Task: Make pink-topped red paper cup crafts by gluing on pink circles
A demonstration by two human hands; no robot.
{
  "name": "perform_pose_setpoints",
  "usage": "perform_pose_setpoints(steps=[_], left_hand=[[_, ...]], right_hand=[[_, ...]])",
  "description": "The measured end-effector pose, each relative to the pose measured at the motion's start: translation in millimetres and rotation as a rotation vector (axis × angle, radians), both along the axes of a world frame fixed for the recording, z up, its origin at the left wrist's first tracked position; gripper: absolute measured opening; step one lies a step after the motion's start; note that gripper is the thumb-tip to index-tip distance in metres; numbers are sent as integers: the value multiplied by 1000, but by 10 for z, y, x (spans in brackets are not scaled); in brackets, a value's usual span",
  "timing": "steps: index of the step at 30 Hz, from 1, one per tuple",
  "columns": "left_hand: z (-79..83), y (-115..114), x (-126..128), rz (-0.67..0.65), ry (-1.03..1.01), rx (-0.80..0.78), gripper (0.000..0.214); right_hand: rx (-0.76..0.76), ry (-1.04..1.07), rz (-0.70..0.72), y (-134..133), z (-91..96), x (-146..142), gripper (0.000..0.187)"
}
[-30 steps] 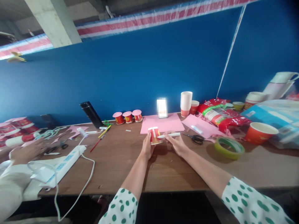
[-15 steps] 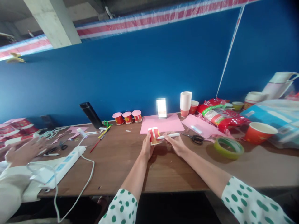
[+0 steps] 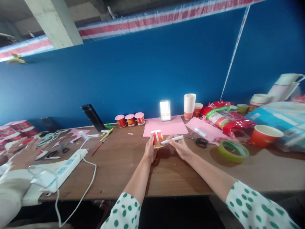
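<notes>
Over the brown table (image 3: 124, 168): one red paper cup (image 3: 156, 138), left hand (image 3: 149, 150) curled round its side; one white pen (image 3: 175, 139), pinched in right hand (image 3: 179, 147), tip at the cup.

White sleeves (image 3: 258, 200), green polka dots (image 3: 248, 207) of uneven size, bare forearms (image 3: 209, 167), bare hands (image 3: 150, 150)

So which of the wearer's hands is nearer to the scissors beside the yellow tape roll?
Right. The right hand, holding a white pen, is just to the left of those scissors; the left hand, gripping a red cup, is farther left.
</notes>
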State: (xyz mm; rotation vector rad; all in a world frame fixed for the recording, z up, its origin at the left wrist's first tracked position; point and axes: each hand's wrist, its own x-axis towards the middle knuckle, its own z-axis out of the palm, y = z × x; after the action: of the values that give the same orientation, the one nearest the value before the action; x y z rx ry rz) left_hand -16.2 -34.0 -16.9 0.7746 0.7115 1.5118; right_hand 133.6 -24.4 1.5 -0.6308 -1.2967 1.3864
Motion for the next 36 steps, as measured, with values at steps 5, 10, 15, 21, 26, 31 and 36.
perform_pose_setpoints(steps=[5,10,15,21,26,31,36], left_hand=[[3,-1,3,0,6,-8,46],[-4,0,0,9,-7,-2,46],[6,-3,-1,15,-25,5,44],[37,-12,2,24,-29,-32,44],[39,-9,2,26,-32,-42,43],[40,-10,-2,-5,-27,-28,45],[51,-18,3,11,-33,-38,43]], right_hand=[[-10,-5,9,0,1,-3,27],[-26,-12,10,4,-18,3,25],[-48,33,19,14,-31,5,25],[-69,62,-26,22,-34,-15,26],[-88,67,-19,20,-32,-9,27],[-104,56,-25,15,-20,-6,28],[-93,33,-31,10,-12,-1,29]])
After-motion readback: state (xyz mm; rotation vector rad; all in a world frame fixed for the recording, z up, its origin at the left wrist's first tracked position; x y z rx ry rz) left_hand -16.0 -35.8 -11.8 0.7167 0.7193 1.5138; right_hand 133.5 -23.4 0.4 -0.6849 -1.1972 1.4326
